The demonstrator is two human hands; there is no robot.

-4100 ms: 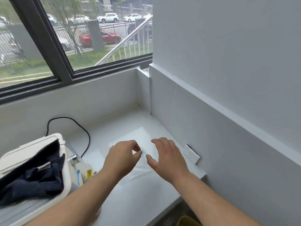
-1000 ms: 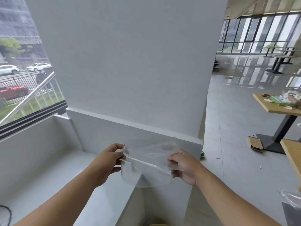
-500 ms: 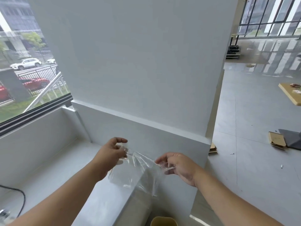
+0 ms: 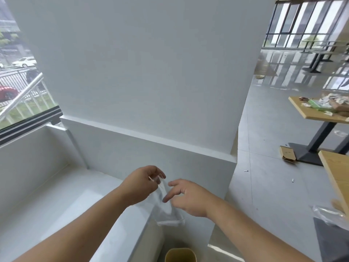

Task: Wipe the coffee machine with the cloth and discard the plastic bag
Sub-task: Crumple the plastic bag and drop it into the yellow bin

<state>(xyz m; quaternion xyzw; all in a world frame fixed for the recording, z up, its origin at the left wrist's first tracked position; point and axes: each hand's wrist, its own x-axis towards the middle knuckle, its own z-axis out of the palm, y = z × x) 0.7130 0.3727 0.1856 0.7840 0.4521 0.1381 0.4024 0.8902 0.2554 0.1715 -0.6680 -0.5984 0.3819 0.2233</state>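
Note:
A clear plastic bag (image 4: 166,208) hangs down past the end of the white counter (image 4: 56,208). My left hand (image 4: 140,183) pinches its top corner. My right hand (image 4: 187,197) is beside the bag with fingers spread and relaxed, holding nothing. Directly below, at the bottom edge, stands a tan waste bin (image 4: 181,255) with its mouth open. The coffee machine and the cloth are out of view.
A white pillar (image 4: 151,72) with a ledge rises right behind the hands. To the right lies grey floor, wooden tables (image 4: 317,112) with clutter, a cardboard piece (image 4: 288,154) and another plastic bag (image 4: 330,214) at the right edge.
My right hand has let go of the bag, which now hangs from the left hand alone. Both hands have come closer together above the bin.

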